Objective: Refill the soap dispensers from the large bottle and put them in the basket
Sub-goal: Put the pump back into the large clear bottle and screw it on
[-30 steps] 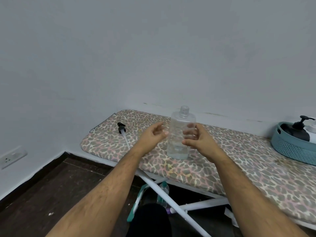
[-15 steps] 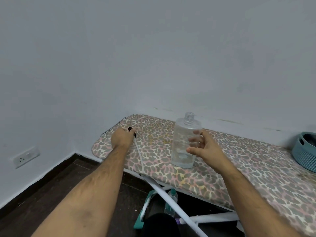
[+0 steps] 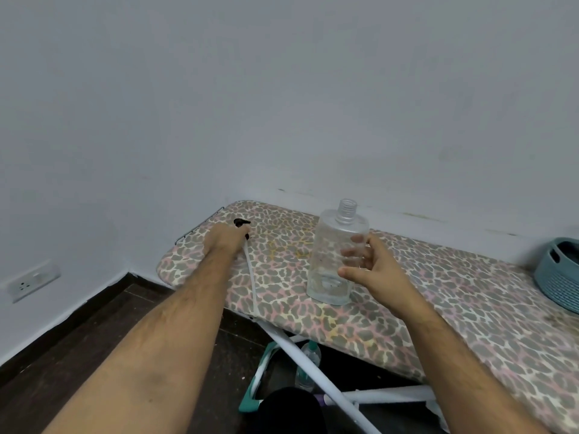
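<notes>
While the left hand (image 3: 225, 242) grips the black pump (image 3: 242, 223), the right hand's (image 3: 374, 270) loosely spread fingers (image 3: 352, 252) touch the clear bottle (image 3: 336, 258).

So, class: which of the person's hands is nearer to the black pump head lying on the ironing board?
Left. The left hand is on the black pump head, covering part of it. The right hand is apart from it, around the clear dispenser bottle.

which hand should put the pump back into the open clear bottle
Left. The left hand already rests on the black pump, while the right hand is at the clear bottle to steady it.
</notes>
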A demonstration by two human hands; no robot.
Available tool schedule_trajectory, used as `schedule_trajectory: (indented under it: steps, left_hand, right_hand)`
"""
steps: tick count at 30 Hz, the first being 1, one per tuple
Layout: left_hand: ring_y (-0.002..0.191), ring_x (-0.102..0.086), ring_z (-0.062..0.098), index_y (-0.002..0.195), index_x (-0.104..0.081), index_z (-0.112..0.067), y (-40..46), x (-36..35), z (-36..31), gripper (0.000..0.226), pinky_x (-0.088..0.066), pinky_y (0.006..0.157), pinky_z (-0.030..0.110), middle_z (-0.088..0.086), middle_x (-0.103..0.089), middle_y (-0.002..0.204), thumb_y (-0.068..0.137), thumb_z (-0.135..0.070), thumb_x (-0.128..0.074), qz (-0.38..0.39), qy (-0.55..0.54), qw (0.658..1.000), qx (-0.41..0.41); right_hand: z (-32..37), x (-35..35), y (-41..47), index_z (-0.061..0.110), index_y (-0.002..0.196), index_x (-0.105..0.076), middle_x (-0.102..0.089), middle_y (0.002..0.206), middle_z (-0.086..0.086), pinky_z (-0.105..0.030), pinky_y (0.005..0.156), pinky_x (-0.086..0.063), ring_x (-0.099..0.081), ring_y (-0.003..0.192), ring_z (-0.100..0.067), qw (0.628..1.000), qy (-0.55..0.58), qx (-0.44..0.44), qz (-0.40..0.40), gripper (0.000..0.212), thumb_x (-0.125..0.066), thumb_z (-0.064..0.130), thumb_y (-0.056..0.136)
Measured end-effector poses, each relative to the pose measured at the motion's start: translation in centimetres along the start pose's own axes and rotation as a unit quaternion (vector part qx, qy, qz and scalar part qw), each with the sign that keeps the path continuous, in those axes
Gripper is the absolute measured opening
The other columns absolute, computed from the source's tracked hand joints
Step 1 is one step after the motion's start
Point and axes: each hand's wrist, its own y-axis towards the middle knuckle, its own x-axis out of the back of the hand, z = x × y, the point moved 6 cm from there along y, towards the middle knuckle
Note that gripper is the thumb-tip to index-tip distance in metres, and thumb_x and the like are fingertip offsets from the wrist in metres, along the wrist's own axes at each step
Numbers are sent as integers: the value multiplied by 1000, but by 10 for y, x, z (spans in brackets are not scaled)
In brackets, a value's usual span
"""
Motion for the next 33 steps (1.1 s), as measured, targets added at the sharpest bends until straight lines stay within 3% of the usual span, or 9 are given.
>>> schedule_trajectory:
  steps: [4,7,10,16,20,24,28,33]
  left_hand:
    - [54,-62,23,66,-68,-5,-11,3,-36,38,-55,59,36,12,-70,69,83,-38,-76,48,-196,979,-24]
    - [62,-66,22,68,-70,-8,-32,7,-75,33,-57,65,37,10,-72,75,85,-35,-75,70,-267,958,-74]
    - [70,-71,23,80,-73,-6,-59,5,-113,31,-53,58,30,10,-73,81,88,-36,-72,102,-301,941,-118]
    - [87,-70,27,86,-71,-6,-126,14,-187,23,-56,83,40,13,-71,87,95,-25,-64,144,-392,881,-223]
    - [99,-69,29,97,-71,-2,-161,24,-226,21,-59,86,39,18,-71,98,97,-20,-61,147,-438,843,-274]
    - [94,-69,21,96,-70,-8,-189,36,-256,16,-58,88,37,8,-72,94,98,-20,-59,141,-478,809,-312]
    - [90,-67,15,91,-70,-13,-209,42,-277,16,-58,87,34,1,-70,86,99,-20,-58,145,-506,784,-328]
    - [94,-68,16,104,-68,-5,-225,31,-288,20,-58,87,34,-2,-71,86,100,-20,-56,171,-527,768,-320]
  right_hand:
    - [3,8,-8,32,130,-47,-64,120,3,-43,93,-56,-64,110,-15,1000,-6,-4,-5,64,-82,15,80]
    - [5,20,-17,29,131,-47,-64,119,3,-39,92,-56,-64,110,-14,1000,-16,-7,-22,64,-82,14,80]
    - [5,34,-27,30,129,-47,-63,117,4,-40,93,-55,-63,109,-13,999,-30,-12,-39,63,-82,14,79]
    - [3,67,-50,26,131,-46,-62,115,2,-42,95,-53,-62,108,-15,996,-48,-28,-73,65,-82,14,78]
    - [3,85,-63,27,125,-47,-62,114,0,-38,90,-55,-62,105,-16,993,-50,-35,-98,60,-81,12,78]
    - [-2,94,-71,27,126,-46,-61,113,0,-34,85,-54,-62,103,-16,992,-52,-44,-103,61,-79,10,77]
    - [-5,96,-78,35,110,-48,-61,110,-2,-27,75,-53,-63,99,-17,992,-46,-39,-110,51,-76,5,79]
    - [-8,96,-82,32,113,-48,-61,113,-2,-26,74,-53,-62,103,-18,993,-32,-37,-111,50,-75,5,81]
